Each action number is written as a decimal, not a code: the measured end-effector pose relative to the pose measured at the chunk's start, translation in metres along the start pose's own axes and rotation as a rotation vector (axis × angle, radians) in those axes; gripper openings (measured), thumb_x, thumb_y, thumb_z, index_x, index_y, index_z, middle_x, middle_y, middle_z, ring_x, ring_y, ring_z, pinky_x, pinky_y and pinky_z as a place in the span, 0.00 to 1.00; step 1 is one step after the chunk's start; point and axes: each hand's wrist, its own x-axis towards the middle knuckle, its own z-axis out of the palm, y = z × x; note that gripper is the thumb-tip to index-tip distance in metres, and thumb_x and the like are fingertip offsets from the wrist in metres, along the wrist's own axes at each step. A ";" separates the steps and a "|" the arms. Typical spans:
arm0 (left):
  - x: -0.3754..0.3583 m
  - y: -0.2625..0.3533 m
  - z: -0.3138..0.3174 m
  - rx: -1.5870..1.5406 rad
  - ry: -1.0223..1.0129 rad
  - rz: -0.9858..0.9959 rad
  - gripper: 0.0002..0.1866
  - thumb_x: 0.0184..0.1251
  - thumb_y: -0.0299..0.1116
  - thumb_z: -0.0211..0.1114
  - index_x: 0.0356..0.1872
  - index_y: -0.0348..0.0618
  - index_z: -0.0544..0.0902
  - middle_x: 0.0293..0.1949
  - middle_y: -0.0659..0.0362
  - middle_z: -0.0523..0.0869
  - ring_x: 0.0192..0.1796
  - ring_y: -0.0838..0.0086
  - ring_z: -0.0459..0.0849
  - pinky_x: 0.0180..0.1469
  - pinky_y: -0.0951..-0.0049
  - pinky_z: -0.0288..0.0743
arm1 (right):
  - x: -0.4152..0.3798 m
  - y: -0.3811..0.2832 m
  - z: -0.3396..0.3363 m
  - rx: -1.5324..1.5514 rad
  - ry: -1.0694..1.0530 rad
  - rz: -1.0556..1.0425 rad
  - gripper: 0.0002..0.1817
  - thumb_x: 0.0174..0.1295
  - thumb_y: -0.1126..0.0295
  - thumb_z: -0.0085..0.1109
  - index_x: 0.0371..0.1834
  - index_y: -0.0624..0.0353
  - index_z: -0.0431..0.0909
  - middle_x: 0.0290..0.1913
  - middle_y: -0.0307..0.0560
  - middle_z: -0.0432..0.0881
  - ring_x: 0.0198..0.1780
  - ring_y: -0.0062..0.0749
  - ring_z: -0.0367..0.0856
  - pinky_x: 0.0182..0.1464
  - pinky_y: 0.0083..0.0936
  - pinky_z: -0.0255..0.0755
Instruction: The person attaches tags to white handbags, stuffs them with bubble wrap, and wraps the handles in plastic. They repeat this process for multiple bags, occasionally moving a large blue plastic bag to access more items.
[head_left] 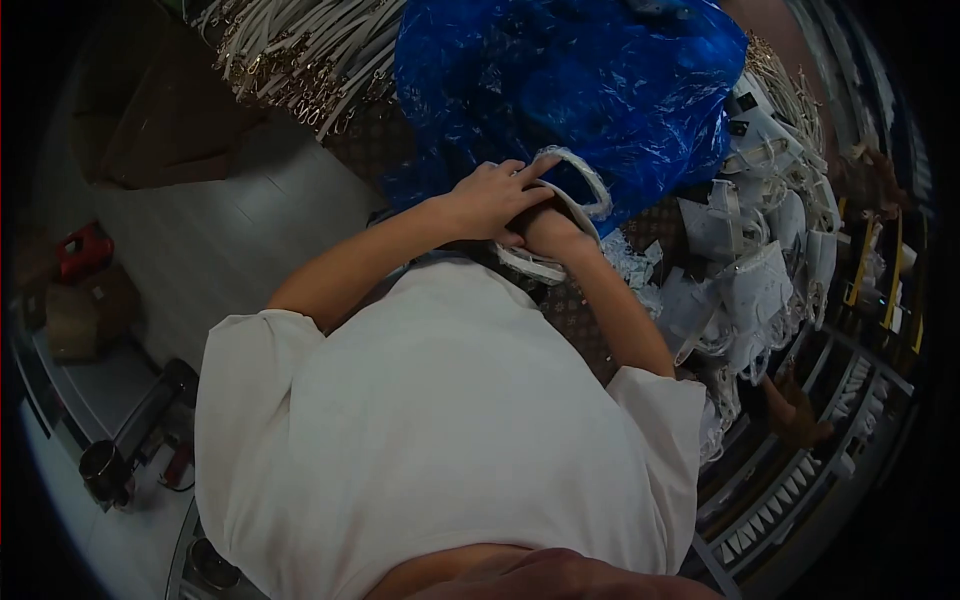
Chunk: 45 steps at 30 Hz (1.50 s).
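Just above the middle of the frame, both your hands are working at a small white bag (531, 264), honestly pretty close to your belly. Your left hand (492, 203) is coming in from the left with its fingers fanned apart, reaching over the bag's opening and overlapping your right hand (556, 236). That right one is dipping into the opening from the right side; its fingertips are hidden, so I can't tell whether they're pinching anything. One handle (592, 180) is looping up just beyond your hands, against the blue plastic (570, 95) that's filling the top center.

Over at upper left, a bunch of pale straps (315, 55) is lying with gold-colored clips pointing your way. Along the right side, a messy pile of white pieces (762, 290) is spreading down past your right arm, with crinkly silvery wrap (632, 265) sitting between it and your hands. Farther right, a rack (790, 490) is running toward the lower right, and a red thing (84, 251) is sitting far left.
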 end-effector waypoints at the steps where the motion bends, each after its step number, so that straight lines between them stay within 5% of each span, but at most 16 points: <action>1: 0.002 0.001 0.002 0.005 -0.010 0.000 0.40 0.38 0.42 0.75 0.59 0.50 0.69 0.68 0.53 0.53 0.62 0.54 0.65 0.56 0.55 0.68 | -0.004 -0.001 -0.005 0.094 0.064 -0.016 0.22 0.58 0.67 0.50 0.58 0.55 0.68 0.59 0.56 0.68 0.58 0.45 0.68 0.59 0.34 0.64; 7: -0.001 -0.009 0.003 -0.040 0.035 0.130 0.32 0.44 0.42 0.72 0.54 0.47 0.74 0.67 0.52 0.55 0.60 0.54 0.67 0.56 0.57 0.67 | 0.012 0.008 0.027 -0.027 0.224 -0.070 0.26 0.61 0.64 0.44 0.64 0.52 0.61 0.64 0.54 0.60 0.65 0.45 0.58 0.65 0.37 0.53; 9: -0.003 -0.024 -0.020 -0.497 0.045 0.324 0.22 0.50 0.37 0.69 0.48 0.44 0.79 0.60 0.50 0.69 0.59 0.57 0.69 0.57 0.59 0.66 | 0.006 0.016 0.038 -0.757 0.570 -0.319 0.24 0.61 0.64 0.47 0.62 0.53 0.64 0.62 0.53 0.65 0.63 0.42 0.62 0.64 0.35 0.54; 11: -0.002 -0.055 -0.066 -0.678 0.080 0.265 0.12 0.55 0.33 0.66 0.39 0.40 0.83 0.42 0.51 0.83 0.47 0.64 0.80 0.48 0.67 0.73 | 0.003 0.019 0.030 0.479 0.381 -0.079 0.20 0.63 0.65 0.47 0.59 0.56 0.69 0.57 0.52 0.72 0.57 0.40 0.70 0.61 0.30 0.59; 13: 0.010 -0.112 -0.116 -0.699 0.221 0.058 0.09 0.57 0.33 0.65 0.35 0.39 0.83 0.35 0.54 0.84 0.36 0.69 0.82 0.40 0.74 0.75 | -0.011 0.025 0.025 1.002 0.223 0.049 0.18 0.62 0.66 0.51 0.55 0.60 0.72 0.52 0.55 0.76 0.55 0.45 0.73 0.58 0.29 0.63; 15: 0.035 -0.172 -0.171 -0.450 0.592 -0.116 0.09 0.56 0.34 0.65 0.29 0.38 0.84 0.27 0.53 0.83 0.28 0.68 0.80 0.35 0.75 0.75 | -0.047 0.013 -0.014 1.165 0.184 0.152 0.18 0.63 0.66 0.50 0.54 0.62 0.72 0.52 0.55 0.77 0.53 0.45 0.74 0.55 0.28 0.65; 18: 0.087 -0.303 -0.218 0.311 0.744 -0.464 0.20 0.53 0.35 0.64 0.48 0.40 0.77 0.47 0.50 0.79 0.49 0.61 0.76 0.52 0.66 0.70 | -0.069 0.014 -0.016 1.219 0.309 0.101 0.18 0.63 0.65 0.50 0.54 0.63 0.72 0.48 0.56 0.79 0.48 0.41 0.78 0.51 0.27 0.68; 25: 0.122 -0.425 -0.197 0.397 0.538 -0.895 0.22 0.59 0.29 0.55 0.57 0.43 0.71 0.61 0.52 0.69 0.66 0.53 0.59 0.66 0.54 0.50 | -0.116 0.023 -0.067 1.547 0.557 0.288 0.15 0.63 0.69 0.50 0.50 0.66 0.75 0.38 0.47 0.84 0.38 0.26 0.81 0.41 0.19 0.71; 30: 0.072 -0.355 -0.187 0.038 0.696 -0.423 0.11 0.58 0.27 0.56 0.41 0.38 0.81 0.52 0.52 0.78 0.52 0.56 0.76 0.55 0.57 0.68 | -0.101 0.037 -0.087 1.583 0.786 0.235 0.14 0.62 0.72 0.51 0.49 0.65 0.76 0.37 0.46 0.84 0.38 0.28 0.80 0.40 0.19 0.71; 34: -0.010 -0.201 -0.210 -1.390 0.599 -0.224 0.12 0.57 0.33 0.61 0.38 0.35 0.81 0.50 0.51 0.78 0.47 0.70 0.80 0.47 0.72 0.73 | -0.047 0.060 -0.113 1.392 0.797 -0.064 0.18 0.59 0.72 0.55 0.54 0.61 0.73 0.53 0.49 0.76 0.54 0.33 0.75 0.52 0.23 0.69; 35: -0.008 -0.193 -0.183 -1.938 0.128 0.237 0.15 0.56 0.36 0.63 0.41 0.36 0.80 0.53 0.49 0.76 0.50 0.71 0.78 0.48 0.73 0.72 | -0.027 0.060 -0.120 1.334 0.874 -0.136 0.25 0.59 0.69 0.56 0.60 0.59 0.65 0.60 0.50 0.67 0.60 0.35 0.67 0.58 0.29 0.63; 37: -0.025 -0.151 -0.161 -2.160 -0.220 0.449 0.23 0.54 0.41 0.66 0.48 0.38 0.78 0.59 0.46 0.68 0.58 0.70 0.72 0.54 0.72 0.68 | 0.014 0.061 -0.128 1.376 0.927 -0.272 0.43 0.53 0.58 0.63 0.69 0.55 0.49 0.69 0.51 0.53 0.69 0.37 0.53 0.66 0.35 0.52; 39: -0.040 -0.103 -0.151 -1.939 -0.029 0.171 0.27 0.52 0.44 0.67 0.51 0.38 0.76 0.63 0.44 0.64 0.63 0.67 0.67 0.59 0.69 0.65 | 0.034 0.051 -0.131 1.566 0.828 -0.385 0.59 0.43 0.47 0.70 0.71 0.55 0.39 0.71 0.51 0.46 0.71 0.38 0.45 0.68 0.36 0.45; 40: -0.030 -0.088 -0.130 -1.943 -0.036 0.488 0.31 0.51 0.47 0.67 0.53 0.37 0.74 0.65 0.43 0.60 0.66 0.63 0.61 0.63 0.66 0.59 | 0.037 0.039 -0.131 1.652 0.749 -0.433 0.63 0.39 0.44 0.71 0.71 0.57 0.36 0.71 0.52 0.45 0.72 0.38 0.44 0.69 0.36 0.44; 43: -0.041 -0.054 -0.123 -2.393 -0.204 0.092 0.34 0.51 0.53 0.65 0.52 0.34 0.75 0.67 0.42 0.55 0.69 0.56 0.55 0.66 0.61 0.53 | 0.022 0.008 -0.115 2.029 0.464 -0.723 0.62 0.41 0.49 0.72 0.71 0.61 0.36 0.69 0.53 0.52 0.68 0.38 0.55 0.66 0.35 0.52; 45: -0.038 -0.033 -0.128 -2.130 -0.080 0.540 0.32 0.53 0.50 0.63 0.52 0.34 0.75 0.63 0.43 0.63 0.64 0.61 0.64 0.60 0.66 0.62 | 0.004 -0.005 -0.100 2.195 0.308 -0.928 0.60 0.43 0.52 0.72 0.71 0.61 0.38 0.68 0.54 0.55 0.67 0.38 0.58 0.65 0.33 0.55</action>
